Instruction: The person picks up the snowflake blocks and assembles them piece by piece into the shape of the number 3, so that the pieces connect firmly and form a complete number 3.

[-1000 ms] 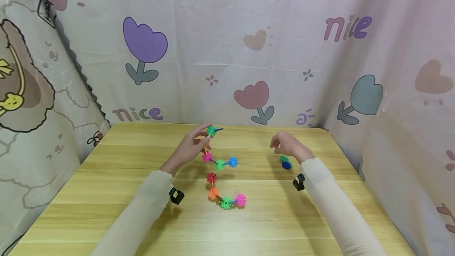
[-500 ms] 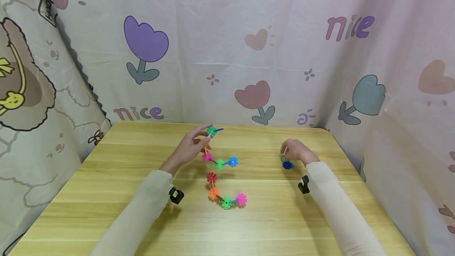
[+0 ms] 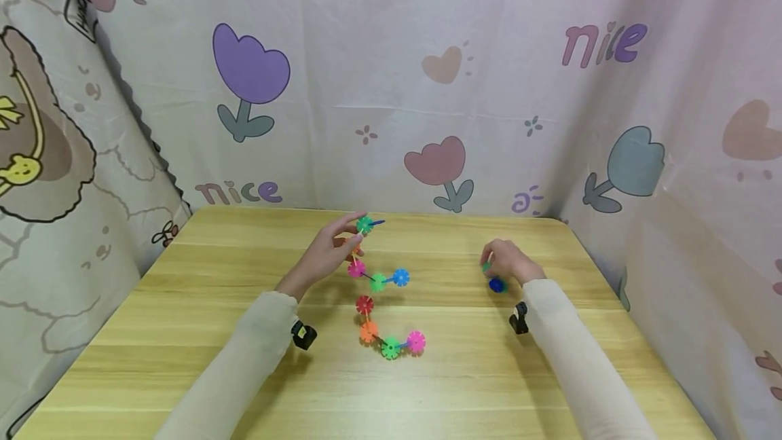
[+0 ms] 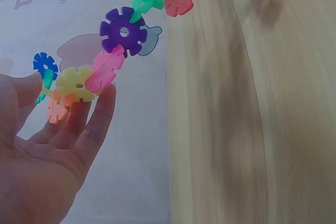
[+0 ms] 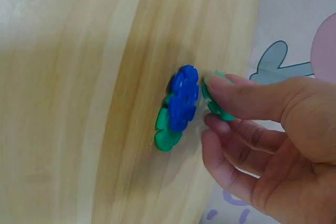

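My left hand holds one end of a chain of slotted, flower-shaped plastic discs above the table. In the left wrist view, the thumb and fingers grip near the orange and yellow discs, with a blue disc at the tip. Lower in the head view, more linked discs trail toward me, down to a pink one. Over at the right, my right hand pinches a green disc between thumb and fingers. Close beside it lie a dark blue disc and a green one partly under it.
The wooden table reaches back to a printed curtain, which also hangs along both sides. Black wrist cameras sit on both sleeves.
My right hand has moved down to the loose discs and taken a green one, drawing it slightly away from the blue disc. The left hand keeps its place and its grip on the chain.
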{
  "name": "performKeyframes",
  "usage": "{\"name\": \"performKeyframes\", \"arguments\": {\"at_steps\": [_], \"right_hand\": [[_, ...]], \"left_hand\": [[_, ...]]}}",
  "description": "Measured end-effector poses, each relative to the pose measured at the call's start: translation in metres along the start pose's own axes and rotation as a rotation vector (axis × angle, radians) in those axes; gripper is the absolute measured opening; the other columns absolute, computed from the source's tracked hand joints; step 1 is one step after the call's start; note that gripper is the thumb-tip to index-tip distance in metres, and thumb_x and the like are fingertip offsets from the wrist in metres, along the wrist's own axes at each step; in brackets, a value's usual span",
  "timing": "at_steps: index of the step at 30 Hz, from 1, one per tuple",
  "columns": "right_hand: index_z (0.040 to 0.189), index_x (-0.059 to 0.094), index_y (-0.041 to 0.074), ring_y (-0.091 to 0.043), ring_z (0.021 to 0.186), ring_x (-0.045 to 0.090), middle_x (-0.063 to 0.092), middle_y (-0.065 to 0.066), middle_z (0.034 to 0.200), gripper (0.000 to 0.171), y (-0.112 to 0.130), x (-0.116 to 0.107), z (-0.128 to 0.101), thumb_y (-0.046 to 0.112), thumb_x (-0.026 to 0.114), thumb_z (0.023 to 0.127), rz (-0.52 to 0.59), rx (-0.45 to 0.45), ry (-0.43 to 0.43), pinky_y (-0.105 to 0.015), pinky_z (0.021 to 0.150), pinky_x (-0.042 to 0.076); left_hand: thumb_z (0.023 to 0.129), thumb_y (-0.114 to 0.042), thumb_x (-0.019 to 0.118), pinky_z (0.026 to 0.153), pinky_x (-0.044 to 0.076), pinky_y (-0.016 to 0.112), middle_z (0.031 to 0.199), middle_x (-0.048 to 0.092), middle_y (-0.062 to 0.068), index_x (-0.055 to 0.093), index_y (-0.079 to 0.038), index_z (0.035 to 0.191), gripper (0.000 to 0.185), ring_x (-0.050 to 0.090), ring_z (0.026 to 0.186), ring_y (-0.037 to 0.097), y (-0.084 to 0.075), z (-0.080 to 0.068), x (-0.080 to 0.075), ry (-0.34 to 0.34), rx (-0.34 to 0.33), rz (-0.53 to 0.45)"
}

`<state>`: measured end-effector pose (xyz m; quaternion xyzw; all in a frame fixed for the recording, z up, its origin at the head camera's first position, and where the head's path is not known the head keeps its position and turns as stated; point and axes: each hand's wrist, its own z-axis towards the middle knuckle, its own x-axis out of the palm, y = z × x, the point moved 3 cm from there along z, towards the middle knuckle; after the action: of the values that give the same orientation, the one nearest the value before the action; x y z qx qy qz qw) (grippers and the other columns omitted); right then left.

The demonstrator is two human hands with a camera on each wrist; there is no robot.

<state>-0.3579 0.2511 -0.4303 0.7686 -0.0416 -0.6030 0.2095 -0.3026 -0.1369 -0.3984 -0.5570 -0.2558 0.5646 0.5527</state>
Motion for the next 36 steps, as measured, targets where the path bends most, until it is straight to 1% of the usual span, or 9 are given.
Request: {"name": "performKeyframes", "arguments": {"at_steps": [9,13,15,17,20,23,27,32,36], "right_hand": [[0.104,0.075,0.003,-0.028,0.092,0.066,0.073,-0.017,0.103,0.013,0.009,-0.006,0.003,0.004,0.072,0.092,0.008,-0.09,-0.063,-0.048,0.086,0.058],[0.104,0.075,0.002,-0.025,0.086,0.065,0.073,-0.015,0.096,0.013,0.015,-0.01,0.005,0.003,0.07,0.093,0.021,-0.13,-0.088,-0.047,0.085,0.057],[0.105,0.075,0.001,-0.024,0.085,0.063,0.072,-0.014,0.093,0.013,0.02,-0.011,0.005,0.003,0.07,0.093,0.029,-0.151,-0.098,-0.047,0.085,0.056],[0.106,0.074,0.001,-0.022,0.081,0.062,0.07,-0.013,0.092,0.013,0.027,-0.01,0.005,0.004,0.07,0.094,0.05,-0.155,-0.1,-0.043,0.082,0.055],[0.107,0.073,-0.001,-0.019,0.071,0.063,0.068,-0.013,0.089,0.014,0.041,-0.008,0.006,0.002,0.069,0.094,0.105,-0.177,-0.096,-0.035,0.073,0.055],[0.109,0.072,-0.004,-0.015,0.061,0.063,0.067,-0.012,0.087,0.016,0.053,-0.006,0.008,0.001,0.069,0.094,0.151,-0.199,-0.096,-0.028,0.067,0.054],[0.111,0.072,-0.003,-0.014,0.064,0.064,0.069,-0.013,0.088,0.017,0.067,-0.007,0.009,0.002,0.069,0.095,0.151,-0.236,-0.116,-0.029,0.067,0.054],[0.11,0.073,0.001,-0.015,0.071,0.065,0.071,-0.013,0.09,0.016,0.084,-0.009,0.011,0.002,0.068,0.095,0.144,-0.267,-0.151,-0.029,0.066,0.054],[0.111,0.073,0.002,-0.016,0.074,0.067,0.072,-0.013,0.092,0.016,0.099,-0.01,0.011,0.001,0.067,0.096,0.16,-0.3,-0.173,-0.027,0.066,0.055]], "left_hand": [[0.109,-0.018,0.054,0.075,0.064,0.032,0.135,0.058,0.027,0.043,-0.02,0.157,0.05,0.073,0.085,0.02,0.0,0.0,-0.002,0.002,-0.002,0.014],[0.108,-0.019,0.054,0.075,0.063,0.031,0.136,0.058,0.023,0.043,-0.022,0.157,0.049,0.073,0.091,0.032,-0.001,0.004,0.0,0.008,0.011,0.025],[0.109,-0.018,0.054,0.075,0.063,0.03,0.138,0.056,0.024,0.043,-0.02,0.157,0.05,0.071,0.097,0.042,-0.001,0.004,0.002,0.015,0.015,0.016],[0.109,-0.018,0.054,0.074,0.063,0.029,0.138,0.056,0.025,0.043,-0.018,0.157,0.05,0.07,0.099,0.046,0.0,0.004,0.002,0.018,0.018,0.016],[0.109,-0.018,0.053,0.074,0.063,0.03,0.138,0.056,0.025,0.042,-0.018,0.157,0.05,0.071,0.097,0.045,0.002,0.002,0.002,0.019,0.008,0.012],[0.109,-0.018,0.053,0.074,0.063,0.032,0.135,0.058,0.025,0.042,-0.019,0.157,0.049,0.073,0.089,0.033,0.003,0.001,0.002,0.016,0.004,0.018],[0.109,-0.019,0.053,0.075,0.064,0.032,0.136,0.057,0.025,0.043,-0.022,0.157,0.049,0.073,0.086,0.024,0.003,0.001,0.003,0.015,-0.005,0.019],[0.109,-0.021,0.053,0.077,0.064,0.033,0.14,0.054,0.025,0.042,-0.022,0.157,0.049,0.072,0.095,0.042,0.002,0.002,0.003,0.023,-0.003,0.01],[0.109,-0.022,0.053,0.077,0.064,0.033,0.14,0.054,0.026,0.042,-0.022,0.157,0.05,0.07,0.099,0.048,0.003,0.001,0.002,0.022,-0.017,0.01]]}}
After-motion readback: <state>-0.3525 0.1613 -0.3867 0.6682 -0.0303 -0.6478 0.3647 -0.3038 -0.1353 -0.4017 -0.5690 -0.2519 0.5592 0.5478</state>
